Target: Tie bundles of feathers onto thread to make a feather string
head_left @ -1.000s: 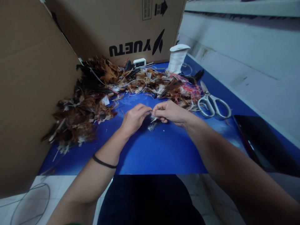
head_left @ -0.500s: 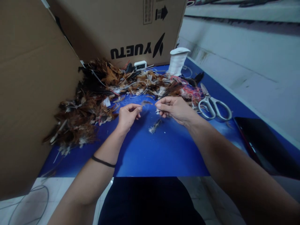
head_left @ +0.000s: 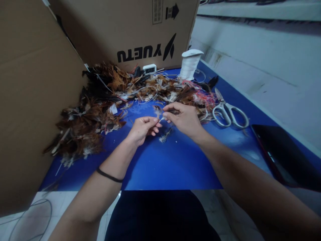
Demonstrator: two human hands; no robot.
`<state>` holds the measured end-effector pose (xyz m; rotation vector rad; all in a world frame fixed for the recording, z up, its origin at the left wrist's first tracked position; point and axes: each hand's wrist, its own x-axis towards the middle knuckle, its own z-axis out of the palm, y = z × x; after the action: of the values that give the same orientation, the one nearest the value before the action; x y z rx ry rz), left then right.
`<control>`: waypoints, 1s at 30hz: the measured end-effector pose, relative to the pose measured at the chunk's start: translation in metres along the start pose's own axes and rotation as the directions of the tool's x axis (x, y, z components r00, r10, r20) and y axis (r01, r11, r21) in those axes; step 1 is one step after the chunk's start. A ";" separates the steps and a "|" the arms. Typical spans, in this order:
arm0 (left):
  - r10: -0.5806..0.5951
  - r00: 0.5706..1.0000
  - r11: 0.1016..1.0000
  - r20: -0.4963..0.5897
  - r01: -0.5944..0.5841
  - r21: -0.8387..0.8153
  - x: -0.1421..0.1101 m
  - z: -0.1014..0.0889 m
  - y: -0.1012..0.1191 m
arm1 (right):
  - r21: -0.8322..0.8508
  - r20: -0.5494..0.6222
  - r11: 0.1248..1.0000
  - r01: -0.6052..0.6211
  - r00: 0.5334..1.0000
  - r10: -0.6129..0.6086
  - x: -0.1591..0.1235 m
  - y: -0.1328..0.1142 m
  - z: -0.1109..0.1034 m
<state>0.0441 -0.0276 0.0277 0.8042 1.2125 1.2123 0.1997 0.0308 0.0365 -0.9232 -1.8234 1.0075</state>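
My left hand (head_left: 142,129) and my right hand (head_left: 182,117) meet over the middle of the blue table (head_left: 165,160). Both are pinched on a small feather (head_left: 158,111), whose pale quill runs between their fingertips. Just below them a tuft of grey-white down (head_left: 165,136) lies on the blue surface. A big heap of brown, black and white feathers (head_left: 105,100) curves round the far and left side of my hands.
White-handled scissors (head_left: 229,112) lie to the right of my right hand. A black tablet-like slab (head_left: 281,154) rests at the right edge. A white spool (head_left: 190,64) and a small white device (head_left: 149,68) stand at the back before cardboard panels (head_left: 125,30).
My hands, close together one second ago, drew apart with a feather and have come together again, slightly lower, fingertips pinching the small feather's quill.
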 end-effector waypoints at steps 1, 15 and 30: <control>-0.014 1.000 1.000 0.009 0.014 -0.002 0.000 0.000 0.000 | -0.043 -0.007 0.998 0.037 0.999 -0.037 -0.001 0.001 0.000; -0.111 0.991 0.991 0.069 0.115 -0.063 0.002 -0.001 -0.001 | -0.304 0.031 0.883 0.358 0.930 -0.367 -0.006 -0.004 0.002; 0.181 0.974 0.976 -0.133 -0.195 -0.100 0.013 -0.014 -0.002 | -0.558 0.436 0.825 0.087 0.877 0.203 0.005 -0.003 -0.029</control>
<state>0.0299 -0.0179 0.0190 0.7821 1.1750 1.4913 0.2233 0.0417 0.0498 -1.1520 -2.6235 0.7775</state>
